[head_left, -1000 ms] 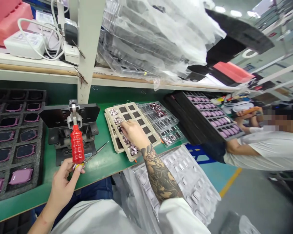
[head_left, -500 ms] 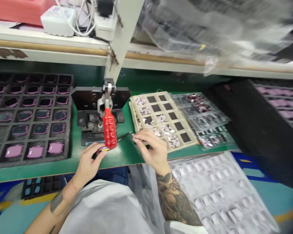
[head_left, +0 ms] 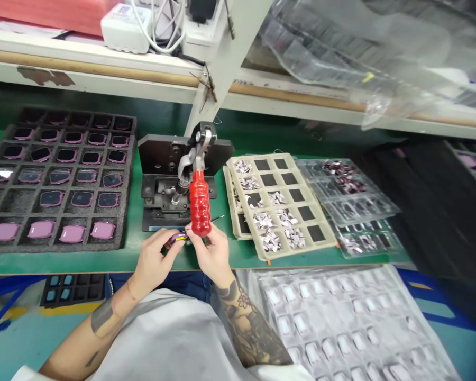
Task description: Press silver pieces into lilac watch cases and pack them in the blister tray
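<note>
One small purple case (head_left: 176,238) with a yellow strip sits over the front edge of the green counter (head_left: 238,259), pinched between the thumb and fingers of the left hand (head_left: 154,261). The right hand (head_left: 214,254) meets its right end, thumb and fingers drawn together; whether they grip a tiny part too, I cannot tell. Just beyond the hands stands a black clamp fixture (head_left: 154,153), its red handle (head_left: 200,203) pointing back toward them. Left of it, a dark foam tray (head_left: 18,202) carries rows of purple cases. To the right, stacked beige trays (head_left: 297,252) hold shiny small pieces beside clear plastic trays (head_left: 365,203). Farther back, a white shelf (head_left: 143,90) bears a white box (head_left: 126,29).
</note>
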### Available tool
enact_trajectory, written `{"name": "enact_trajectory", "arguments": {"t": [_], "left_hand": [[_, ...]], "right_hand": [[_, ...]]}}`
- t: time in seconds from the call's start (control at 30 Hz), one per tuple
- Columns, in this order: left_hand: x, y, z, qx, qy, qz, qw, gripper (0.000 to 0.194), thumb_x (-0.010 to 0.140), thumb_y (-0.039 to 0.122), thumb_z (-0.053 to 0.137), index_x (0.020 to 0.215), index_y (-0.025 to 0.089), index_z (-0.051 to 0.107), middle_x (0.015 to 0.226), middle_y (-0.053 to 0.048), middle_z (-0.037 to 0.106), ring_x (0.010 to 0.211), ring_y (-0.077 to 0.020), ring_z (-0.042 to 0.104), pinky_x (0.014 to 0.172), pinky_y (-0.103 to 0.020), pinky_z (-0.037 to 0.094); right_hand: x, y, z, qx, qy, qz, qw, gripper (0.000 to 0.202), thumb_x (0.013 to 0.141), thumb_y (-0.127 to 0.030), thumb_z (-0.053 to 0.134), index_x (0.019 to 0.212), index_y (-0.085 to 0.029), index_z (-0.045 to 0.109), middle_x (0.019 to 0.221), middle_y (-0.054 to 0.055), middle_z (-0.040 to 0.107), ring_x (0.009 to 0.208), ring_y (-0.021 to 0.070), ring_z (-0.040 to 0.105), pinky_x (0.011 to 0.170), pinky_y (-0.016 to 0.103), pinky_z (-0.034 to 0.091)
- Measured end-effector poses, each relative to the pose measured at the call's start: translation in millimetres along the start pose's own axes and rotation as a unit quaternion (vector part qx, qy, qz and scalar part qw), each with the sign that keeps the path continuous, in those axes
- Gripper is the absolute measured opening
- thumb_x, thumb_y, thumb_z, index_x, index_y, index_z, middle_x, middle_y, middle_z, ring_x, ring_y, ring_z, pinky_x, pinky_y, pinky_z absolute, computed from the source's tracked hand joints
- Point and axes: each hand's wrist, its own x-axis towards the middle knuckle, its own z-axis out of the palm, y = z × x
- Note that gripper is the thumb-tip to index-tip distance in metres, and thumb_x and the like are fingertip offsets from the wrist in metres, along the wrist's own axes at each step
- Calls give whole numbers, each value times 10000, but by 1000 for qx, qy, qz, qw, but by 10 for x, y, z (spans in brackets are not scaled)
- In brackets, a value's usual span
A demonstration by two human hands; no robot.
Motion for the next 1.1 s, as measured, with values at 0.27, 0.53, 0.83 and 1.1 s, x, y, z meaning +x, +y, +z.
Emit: {"name": "enact_trajectory", "arguments": {"t": [0.27, 0.53, 0.83, 1.1], "left_hand": [[-5, 48, 38, 8, 2, -8, 1000, 170, 1086, 341, 713, 1148, 230, 827, 970, -62, 803, 821, -211, 723, 768, -306, 571], [-20, -38, 0, -15, 1, -33, 999, 274, 1115, 425, 658, 1046, 202, 802, 849, -34, 759, 721, -185, 646, 705, -294, 525], [-47, -80, -75, -38, -3, -21, 999, 263, 1111, 422, 667, 1035, 202, 790, 836, -29, 741, 703, -182, 647, 695, -302, 525], [-112, -50, 0, -37, 51, 21, 998, 162, 1079, 277, 707, 1224, 229, 761, 1196, -95, 843, 1078, -243, 804, 983, -360, 612]], "right_hand": [[81, 51, -64, -21, -42, -28, 999, 153, 1094, -298, 683, 1048, -250, 822, 1016, 59, 760, 918, 207, 749, 842, 360, 654], [112, -18, -206, -129, -147, -154, 968, 381, 1055, -386, 780, 1418, -282, 736, 1272, 112, 782, 1157, 271, 769, 1009, 446, 666], [35, -104, -109, -274, -169, -270, 908, 352, 1106, -185, 643, 1455, -218, 675, 1160, 120, 812, 1067, 283, 765, 920, 465, 641], [-243, -86, -450, -181, 59, -102, 976, 499, 1036, -177, 755, 1514, -285, 664, 1239, 117, 749, 1094, 250, 750, 979, 438, 656]]}}
